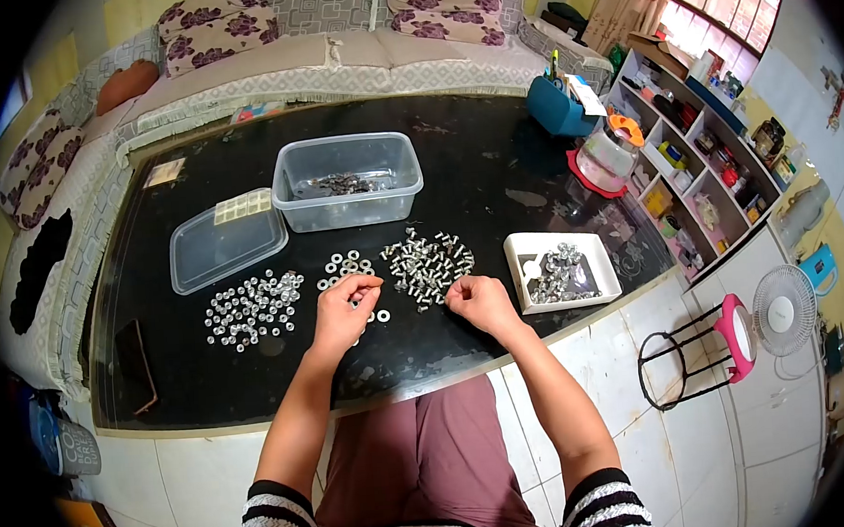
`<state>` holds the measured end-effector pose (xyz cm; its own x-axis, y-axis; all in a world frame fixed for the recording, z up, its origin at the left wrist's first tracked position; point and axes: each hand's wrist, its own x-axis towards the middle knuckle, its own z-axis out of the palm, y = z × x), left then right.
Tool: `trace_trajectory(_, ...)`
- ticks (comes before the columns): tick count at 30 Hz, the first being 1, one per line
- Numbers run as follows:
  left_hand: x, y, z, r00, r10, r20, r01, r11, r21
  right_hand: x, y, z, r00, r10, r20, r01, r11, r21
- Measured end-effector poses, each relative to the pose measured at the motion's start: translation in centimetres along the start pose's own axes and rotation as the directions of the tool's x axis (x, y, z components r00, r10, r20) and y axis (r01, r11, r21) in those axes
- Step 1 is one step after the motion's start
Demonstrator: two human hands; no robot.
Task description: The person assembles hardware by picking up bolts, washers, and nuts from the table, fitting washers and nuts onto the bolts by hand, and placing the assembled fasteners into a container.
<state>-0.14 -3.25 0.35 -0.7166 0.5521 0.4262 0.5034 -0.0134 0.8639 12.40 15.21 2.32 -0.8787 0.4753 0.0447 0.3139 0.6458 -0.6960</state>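
Note:
My left hand [347, 309] is closed in a pinch over the small pile of flat washers [350, 264]; whatever its fingertips hold is too small to make out. At the right edge of a heap of short metal screws [426, 271], my right hand [483, 304] is closed too, its fingertips pressed together and their content hidden. Left of the washers, many nuts [251, 308] lie spread out. A white box [568, 304] with shiny metal parts [563, 272] inside stands to the right of my right hand.
Behind the piles is a clear plastic container [346, 213] with small metal pieces in it. Its lid [230, 260] lies to the left. A phone [136, 368] rests near the front left of the black table [474, 168]. A glass jug [606, 160] stands at the right.

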Motion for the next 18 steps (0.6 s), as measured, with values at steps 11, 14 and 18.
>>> trace_trajectory(11,-0.1,0.3,-0.1,0.999,0.037,0.007,-0.037,0.998,0.055,-1.1,-0.1,0.5,0.98,-0.168,-0.103,0.144,0.967,-0.209)
trace_trajectory(14,-0.1,0.4,-0.2,1.0,0.03,0.006,-0.031,0.998,0.063,-1.3,-0.3,0.4,0.975,-0.187,-0.119,0.164,0.97,-0.181)
trace_trajectory(18,-0.2,0.4,0.0,1.0,0.02,-0.005,-0.02,0.999,0.049,-1.7,-0.6,-0.6,0.966,-0.207,-0.157,0.182,0.97,-0.16)
